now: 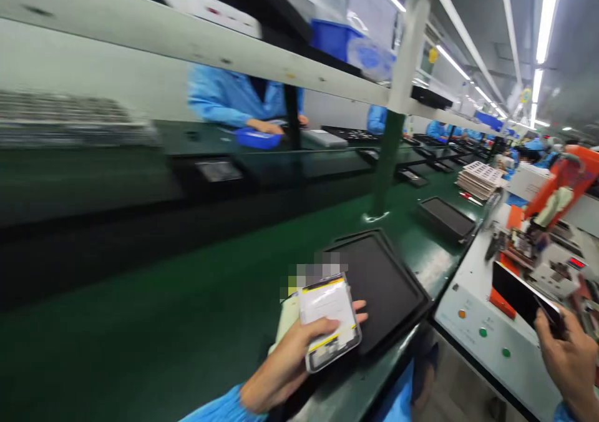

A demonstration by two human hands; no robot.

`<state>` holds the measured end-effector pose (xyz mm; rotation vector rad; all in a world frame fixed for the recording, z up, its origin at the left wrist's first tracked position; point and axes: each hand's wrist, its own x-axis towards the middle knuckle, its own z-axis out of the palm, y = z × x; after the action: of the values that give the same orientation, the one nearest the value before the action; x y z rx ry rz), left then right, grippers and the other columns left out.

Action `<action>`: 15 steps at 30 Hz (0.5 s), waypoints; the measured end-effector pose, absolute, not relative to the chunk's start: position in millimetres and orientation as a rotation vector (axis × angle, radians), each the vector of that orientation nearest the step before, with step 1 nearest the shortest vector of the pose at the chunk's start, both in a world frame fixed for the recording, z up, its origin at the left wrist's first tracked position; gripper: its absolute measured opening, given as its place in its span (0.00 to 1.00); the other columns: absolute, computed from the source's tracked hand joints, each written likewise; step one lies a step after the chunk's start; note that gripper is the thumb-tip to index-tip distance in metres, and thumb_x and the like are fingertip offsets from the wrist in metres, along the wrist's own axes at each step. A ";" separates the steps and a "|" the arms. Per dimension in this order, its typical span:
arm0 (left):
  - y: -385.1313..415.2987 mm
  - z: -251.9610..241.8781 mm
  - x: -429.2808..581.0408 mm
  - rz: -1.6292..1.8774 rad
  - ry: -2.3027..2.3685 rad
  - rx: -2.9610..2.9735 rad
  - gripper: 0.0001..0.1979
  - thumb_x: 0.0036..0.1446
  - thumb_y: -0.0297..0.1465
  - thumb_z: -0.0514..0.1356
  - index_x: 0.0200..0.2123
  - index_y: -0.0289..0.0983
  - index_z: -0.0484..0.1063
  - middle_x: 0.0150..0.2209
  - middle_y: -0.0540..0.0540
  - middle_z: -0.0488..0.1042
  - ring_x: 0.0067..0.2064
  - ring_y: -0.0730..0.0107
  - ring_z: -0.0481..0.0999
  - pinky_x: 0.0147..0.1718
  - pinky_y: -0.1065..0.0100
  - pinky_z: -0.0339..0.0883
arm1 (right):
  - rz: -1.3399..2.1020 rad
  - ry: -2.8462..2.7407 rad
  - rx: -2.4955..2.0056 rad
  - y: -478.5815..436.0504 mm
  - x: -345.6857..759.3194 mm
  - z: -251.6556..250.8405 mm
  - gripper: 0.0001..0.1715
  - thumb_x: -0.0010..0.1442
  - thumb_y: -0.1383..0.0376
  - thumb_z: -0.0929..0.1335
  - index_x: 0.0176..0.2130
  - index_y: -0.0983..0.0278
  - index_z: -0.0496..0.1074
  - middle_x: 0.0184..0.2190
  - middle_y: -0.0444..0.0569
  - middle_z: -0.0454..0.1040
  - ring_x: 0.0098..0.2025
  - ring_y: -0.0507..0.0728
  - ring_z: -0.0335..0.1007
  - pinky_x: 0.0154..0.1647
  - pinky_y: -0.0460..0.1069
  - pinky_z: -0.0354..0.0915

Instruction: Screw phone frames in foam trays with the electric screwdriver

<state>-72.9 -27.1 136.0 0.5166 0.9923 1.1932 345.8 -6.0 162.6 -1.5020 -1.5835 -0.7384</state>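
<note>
The left hand [290, 353] pinches the open-backed device [327, 306], thumb across its white face, fingers curled beneath with some tips showing at its 3 o'clock edge. That device sits above the near edge of the black tray [390, 291], tilted up toward 1 o'clock; what the pale thing under it is, I cannot tell. Well off at 3 o'clock, the right hand [568, 350] pinches the dark slab [517, 294] by its near end, so its far end juts toward 10 o'clock over the button panel [468, 331].

A thumb on the rim would probably be kinder to the white face than one pressing its middle. The slab, gripped at one end only, may swing — it wants a level wrist and some height above the buttons.

The table [243, 322] offers its broadest room at 10 o'clock from the left hand. At 1 o'clock stands the post [390, 166]; at 2 o'clock, beyond the tray's raised rim, lies the second tray [447, 216]. At 4 o'clock the table edge drops away — a gap worth avoiding.
</note>
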 end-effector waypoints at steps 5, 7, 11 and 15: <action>-52.9 141.2 -83.9 1.310 0.996 0.459 0.46 0.35 0.30 0.68 0.60 0.35 0.56 0.47 0.37 0.76 0.49 0.46 0.75 0.42 0.58 0.72 | -0.539 -2.030 -0.683 37.7 191.3 137.2 0.17 0.63 0.71 0.62 0.52 0.66 0.66 0.39 0.53 0.77 0.40 0.56 0.76 0.40 0.48 0.72; -64.2 142.9 -88.8 1.323 1.015 0.438 0.47 0.35 0.30 0.68 0.60 0.35 0.54 0.48 0.36 0.75 0.49 0.46 0.75 0.42 0.58 0.72 | -0.411 -2.139 -0.500 52.0 147.4 125.9 0.20 0.62 0.74 0.60 0.53 0.67 0.65 0.44 0.56 0.76 0.48 0.57 0.73 0.46 0.51 0.72; -88.0 145.2 -98.5 1.283 1.047 0.437 0.43 0.35 0.33 0.70 0.56 0.36 0.57 0.52 0.35 0.72 0.50 0.43 0.74 0.42 0.57 0.72 | -0.053 -2.419 -0.659 44.0 118.7 116.6 0.17 0.61 0.61 0.66 0.49 0.64 0.69 0.47 0.55 0.74 0.54 0.66 0.68 0.54 0.67 0.64; -112.3 141.8 -89.7 1.087 1.027 0.555 0.30 0.41 0.38 0.67 0.48 0.38 0.63 0.51 0.38 0.73 0.48 0.46 0.75 0.41 0.59 0.71 | 0.412 -2.305 -0.749 -6.3 139.4 106.2 0.31 0.60 0.56 0.67 0.61 0.58 0.59 0.58 0.55 0.65 0.59 0.65 0.62 0.57 0.64 0.62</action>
<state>-89.7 -112.3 141.8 0.5549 1.0271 1.0870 139.4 -6.3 106.2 -0.7490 -2.3048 0.4120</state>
